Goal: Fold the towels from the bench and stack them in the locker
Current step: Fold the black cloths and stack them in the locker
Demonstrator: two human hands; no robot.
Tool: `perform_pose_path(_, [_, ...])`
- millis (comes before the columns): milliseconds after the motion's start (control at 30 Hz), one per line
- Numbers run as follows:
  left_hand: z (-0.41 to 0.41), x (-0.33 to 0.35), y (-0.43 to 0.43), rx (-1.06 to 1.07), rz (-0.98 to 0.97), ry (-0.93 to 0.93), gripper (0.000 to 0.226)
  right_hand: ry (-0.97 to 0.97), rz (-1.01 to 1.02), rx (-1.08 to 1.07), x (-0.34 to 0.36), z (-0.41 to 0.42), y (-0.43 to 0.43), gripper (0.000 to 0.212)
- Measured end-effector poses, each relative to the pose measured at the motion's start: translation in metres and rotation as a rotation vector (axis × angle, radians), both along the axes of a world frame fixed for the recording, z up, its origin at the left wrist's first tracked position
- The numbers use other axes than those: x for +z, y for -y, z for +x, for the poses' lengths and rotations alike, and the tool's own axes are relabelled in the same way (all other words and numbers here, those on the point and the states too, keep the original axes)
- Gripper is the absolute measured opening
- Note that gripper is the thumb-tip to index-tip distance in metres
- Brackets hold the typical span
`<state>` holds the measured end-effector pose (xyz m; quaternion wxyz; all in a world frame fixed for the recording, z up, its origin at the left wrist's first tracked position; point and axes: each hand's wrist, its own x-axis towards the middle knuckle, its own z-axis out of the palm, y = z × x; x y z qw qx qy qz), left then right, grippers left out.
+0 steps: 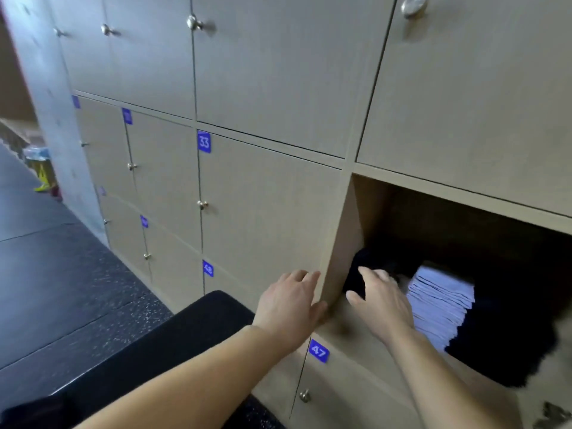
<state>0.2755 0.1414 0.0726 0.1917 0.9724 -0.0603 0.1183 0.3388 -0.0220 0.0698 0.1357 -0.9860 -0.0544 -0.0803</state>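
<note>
The left hand [286, 305] and right hand [379, 300] are bare; both forearms are bare too, uncovered right down to the lower edge of the view (whatever is worn higher up lies outside it).

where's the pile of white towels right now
Head view, lower right: the white towels sit inside the open locker, just right of the right hand, with dark towels beside them. The left hand holds its door.
</note>
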Motion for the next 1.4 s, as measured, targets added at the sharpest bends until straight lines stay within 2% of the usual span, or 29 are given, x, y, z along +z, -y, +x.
perform_pose_path(167, [-0.095,0.006,-0.077,0.184,0.036,0.051,0.058,0.064,0.078,0.217,0.011,-0.089,-0.076,0.054])
perform_pose_path(333, [-0.192,-0.012,-0.161,0.369,0.085,0.047,0.056,0.077,0.128,0.432,-0.012,-0.171,-0.160,0.055])
perform_pose_path(667, [-0.351,-0.103,-0.292,0.746,-0.014,-0.087,0.058,-0.130,0.110,0.677,-0.096,-0.277,-0.273,0.056])
perform_pose_path(833, [-0.374,-0.150,-0.311,0.841,-0.146,-0.107,0.058,-0.204,0.072,0.703,-0.132,-0.282,-0.297,0.051])
perform_pose_path(1000, [-0.368,-0.196,-0.306,0.846,-0.227,-0.158,0.056,-0.283,0.063,0.676,-0.166,-0.269,-0.311,0.049])
perform_pose_path(1267, [-0.330,-0.231,-0.292,0.916,-0.315,-0.187,0.051,-0.402,0.074,0.485,-0.212,-0.235,-0.318,0.044])
perform_pose_path(1400, [-0.331,-0.239,-0.290,0.937,-0.302,-0.182,0.049,-0.482,0.070,0.373,-0.226,-0.227,-0.330,0.056])
